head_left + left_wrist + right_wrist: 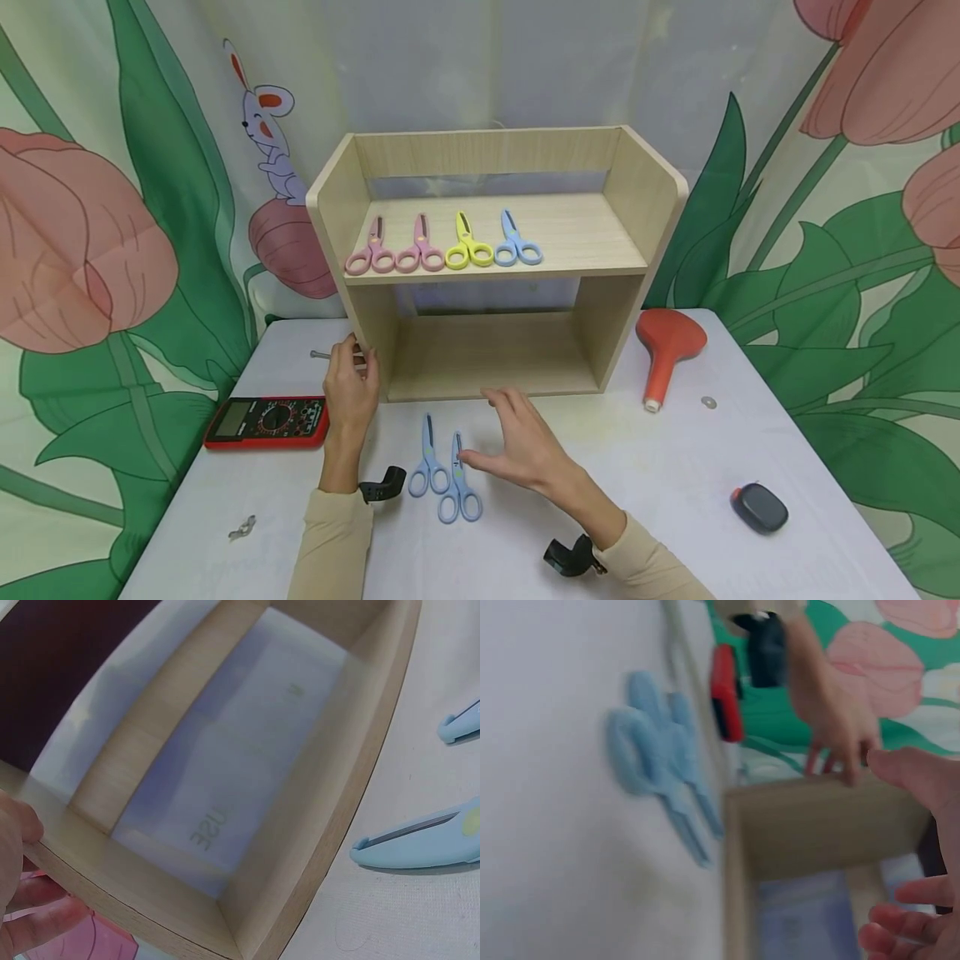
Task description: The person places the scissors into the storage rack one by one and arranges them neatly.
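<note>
A two-level wooden shelf (480, 250) stands at the back of the white table (675, 467). On its upper board lie two pink scissors (396, 250), a yellow pair (468, 246) and a blue pair (516, 243). Two more blue scissors (444, 477) lie side by side on the table in front of it, and also show in the left wrist view (420, 844) and the right wrist view (656, 757). My left hand (352, 375) grips the shelf's left side wall (150, 889) near its bottom. My right hand (502, 433) hovers open with spread fingers just right of the table scissors.
A red multimeter (266, 421) lies left of my left hand, with a bolt (322, 355) behind it. An orange-red bulb-shaped tool (666, 350), a washer (708, 402) and a dark grey gadget (759, 507) sit on the right. A small metal clip (242, 527) lies front left.
</note>
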Available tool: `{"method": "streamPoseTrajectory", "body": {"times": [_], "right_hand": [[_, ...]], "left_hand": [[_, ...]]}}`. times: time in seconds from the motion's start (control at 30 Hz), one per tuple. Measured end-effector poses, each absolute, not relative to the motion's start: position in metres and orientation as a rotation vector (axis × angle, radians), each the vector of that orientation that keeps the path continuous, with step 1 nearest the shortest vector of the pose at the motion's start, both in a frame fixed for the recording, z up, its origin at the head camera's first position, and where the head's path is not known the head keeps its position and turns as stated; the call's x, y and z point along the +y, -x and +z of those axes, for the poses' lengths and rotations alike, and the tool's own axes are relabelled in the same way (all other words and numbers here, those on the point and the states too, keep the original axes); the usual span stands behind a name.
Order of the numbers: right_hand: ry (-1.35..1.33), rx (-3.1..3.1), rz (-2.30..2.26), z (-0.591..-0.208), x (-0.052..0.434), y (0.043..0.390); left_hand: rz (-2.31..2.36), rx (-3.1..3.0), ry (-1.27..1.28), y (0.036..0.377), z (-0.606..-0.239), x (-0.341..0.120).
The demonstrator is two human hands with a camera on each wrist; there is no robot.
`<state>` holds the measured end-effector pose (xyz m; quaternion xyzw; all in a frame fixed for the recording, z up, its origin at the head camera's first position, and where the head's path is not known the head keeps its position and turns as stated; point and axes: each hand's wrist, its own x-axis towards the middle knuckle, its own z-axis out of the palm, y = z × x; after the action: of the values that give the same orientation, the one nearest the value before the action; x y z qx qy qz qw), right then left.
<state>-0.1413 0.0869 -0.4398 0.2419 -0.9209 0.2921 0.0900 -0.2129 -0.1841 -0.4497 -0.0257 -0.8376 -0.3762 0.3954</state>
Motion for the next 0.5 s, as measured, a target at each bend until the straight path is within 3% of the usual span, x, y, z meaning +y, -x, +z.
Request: {"method": "streamPoseTrajectory", "body": {"times": [0.5], "right_hand": [[-0.882,-2.982,0.603,-0.492,0.059,0.121]], "left_hand": [[-0.964,-2.126,0.058,0.212,-0.449,-0.184]]}}
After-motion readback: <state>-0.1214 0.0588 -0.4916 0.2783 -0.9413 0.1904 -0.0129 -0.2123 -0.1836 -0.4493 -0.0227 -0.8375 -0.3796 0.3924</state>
